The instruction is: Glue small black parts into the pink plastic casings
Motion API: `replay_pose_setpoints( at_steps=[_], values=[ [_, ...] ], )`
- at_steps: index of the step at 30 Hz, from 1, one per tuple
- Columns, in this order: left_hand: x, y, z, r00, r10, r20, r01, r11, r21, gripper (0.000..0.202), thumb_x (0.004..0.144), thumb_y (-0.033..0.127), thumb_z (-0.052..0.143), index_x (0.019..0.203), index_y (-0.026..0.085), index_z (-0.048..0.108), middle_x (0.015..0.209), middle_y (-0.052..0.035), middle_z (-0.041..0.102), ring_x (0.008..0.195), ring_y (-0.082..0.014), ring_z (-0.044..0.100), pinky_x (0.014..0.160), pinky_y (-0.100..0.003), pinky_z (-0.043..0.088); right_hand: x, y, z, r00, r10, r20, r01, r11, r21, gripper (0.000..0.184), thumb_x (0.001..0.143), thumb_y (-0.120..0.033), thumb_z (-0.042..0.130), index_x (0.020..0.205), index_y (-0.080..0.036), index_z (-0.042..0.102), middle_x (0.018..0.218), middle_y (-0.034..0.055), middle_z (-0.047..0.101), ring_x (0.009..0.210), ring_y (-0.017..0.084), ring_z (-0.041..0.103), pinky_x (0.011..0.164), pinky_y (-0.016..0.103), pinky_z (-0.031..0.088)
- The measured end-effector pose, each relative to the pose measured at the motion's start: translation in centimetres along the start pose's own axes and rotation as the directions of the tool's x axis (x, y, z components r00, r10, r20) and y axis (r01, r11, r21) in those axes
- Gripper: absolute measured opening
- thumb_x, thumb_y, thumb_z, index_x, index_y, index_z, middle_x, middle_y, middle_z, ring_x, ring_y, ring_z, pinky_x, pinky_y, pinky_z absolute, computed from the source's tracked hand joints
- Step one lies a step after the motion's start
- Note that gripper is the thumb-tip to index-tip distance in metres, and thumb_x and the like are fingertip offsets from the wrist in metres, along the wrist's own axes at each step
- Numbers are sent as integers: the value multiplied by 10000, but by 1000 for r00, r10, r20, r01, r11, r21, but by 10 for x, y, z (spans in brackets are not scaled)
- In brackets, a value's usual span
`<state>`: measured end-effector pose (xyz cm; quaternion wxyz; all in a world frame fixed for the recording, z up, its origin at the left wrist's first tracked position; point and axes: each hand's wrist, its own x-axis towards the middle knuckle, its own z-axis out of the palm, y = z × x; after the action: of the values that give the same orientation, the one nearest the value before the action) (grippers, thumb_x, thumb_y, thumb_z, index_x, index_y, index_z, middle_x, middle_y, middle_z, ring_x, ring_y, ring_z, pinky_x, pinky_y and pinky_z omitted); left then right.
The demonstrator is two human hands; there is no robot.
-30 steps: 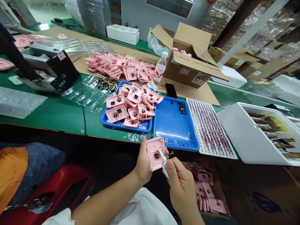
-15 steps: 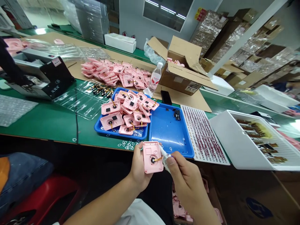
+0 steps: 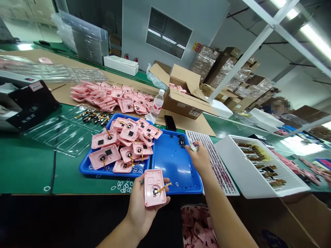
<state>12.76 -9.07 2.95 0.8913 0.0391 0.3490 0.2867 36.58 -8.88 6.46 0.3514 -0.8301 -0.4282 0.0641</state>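
Note:
My left hand [image 3: 136, 203] holds a pink plastic housing [image 3: 152, 181], its hollow side facing up. Inside that housing sits a small black module with a gold flex cable sticking out to the right. Over the far right part of a blue tray [image 3: 168, 168], my right hand [image 3: 203, 161] grips a small whitish tube [image 3: 193, 146], partly hidden by the fingers. Just left of its fingertips lie small black pieces [image 3: 182, 141] in the tray. Beside it, another blue tray [image 3: 85, 168] is heaped with pink housings [image 3: 129, 132], several with modules and cables.
Behind the trays are a larger pile of pink housings [image 3: 103, 96], a water bottle [image 3: 157, 103], a phone [image 3: 170, 122] and an open carton [image 3: 181, 100]. A white foam box [image 3: 227, 172] and a sheet of dark red parts [image 3: 219, 162] lie right. White rings [image 3: 124, 186] dot the front edge.
My right hand has moved the tube away from the housing, forward and right, to the black pieces. The housing stays in my left hand. The camera view has shifted.

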Motion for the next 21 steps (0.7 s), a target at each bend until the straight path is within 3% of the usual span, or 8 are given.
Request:
replay_pose_setpoints(
  at_steps=[2, 5, 10, 13, 17, 19, 21],
  values=[
    [-1, 0, 0, 1000, 21, -12, -21, 1000, 1, 432, 1021, 413, 497, 1191, 83, 718, 1088, -207, 779, 779, -234, 727, 631, -375, 636, 36, 15, 17, 999, 37, 6, -37, 996, -82, 228, 924, -374, 708, 845, -202, 582, 748, -11, 613, 684, 187, 585, 649, 309, 460],
    [-2, -1, -2, 997, 69, -36, -68, 998, 16, 391, 1029, 403, 523, 1169, 101, 728, 1111, -184, 780, 800, -240, 740, 635, -373, 644, 68, 25, 48, 995, 80, 57, -69, 982, -175, 201, 971, -358, 718, 986, -164, 664, 932, 16, 687, 823, 182, 661, 792, 361, 554],
    [-3, 3, -2, 985, 153, -78, -151, 988, 35, 404, 1059, 414, 491, 1208, 123, 729, 1144, -166, 781, 852, -250, 760, 666, -367, 658, 96, 15, 96, 986, 145, 80, -121, 961, -247, 290, 998, -388, 705, 1179, -163, 678, 1160, 74, 707, 1008, 228, 700, 897, 439, 596],
    [-2, 8, -4, 984, 165, -65, -163, 986, 36, 419, 1060, 424, 491, 1199, 110, 732, 1159, -172, 777, 870, -253, 760, 665, -370, 663, 107, 5, 107, 983, 167, 74, -144, 959, -245, 290, 1000, -369, 705, 1206, -166, 676, 1203, 82, 700, 1044, 239, 698, 921, 457, 595],
    [-4, 14, -10, 979, 199, -35, -198, 980, 38, 439, 1059, 451, 488, 1218, 119, 728, 1182, -169, 772, 895, -253, 752, 657, -371, 664, 86, -10, 95, 992, 72, 107, -57, 990, -132, 210, 960, -303, 740, 1094, -151, 682, 1090, 67, 731, 976, 225, 705, 894, 419, 576],
    [-5, 17, -12, 979, 204, -24, -202, 978, 46, 465, 1063, 475, 470, 1231, 123, 723, 1179, -169, 771, 885, -249, 745, 645, -367, 661, 50, -19, 80, 988, -28, 149, 30, 999, -17, 202, 910, -310, 774, 1000, -161, 672, 994, 64, 764, 871, 214, 706, 820, 363, 557],
    [-6, 18, -13, 981, 191, -17, -189, 980, 59, 482, 1063, 498, 460, 1252, 134, 714, 1162, -163, 773, 873, -250, 744, 623, -361, 656, 3, -30, 64, 971, -125, 204, 104, 989, 109, 276, 879, -426, 787, 956, -192, 662, 981, 65, 792, 745, 197, 690, 706, 327, 538]
  ],
)
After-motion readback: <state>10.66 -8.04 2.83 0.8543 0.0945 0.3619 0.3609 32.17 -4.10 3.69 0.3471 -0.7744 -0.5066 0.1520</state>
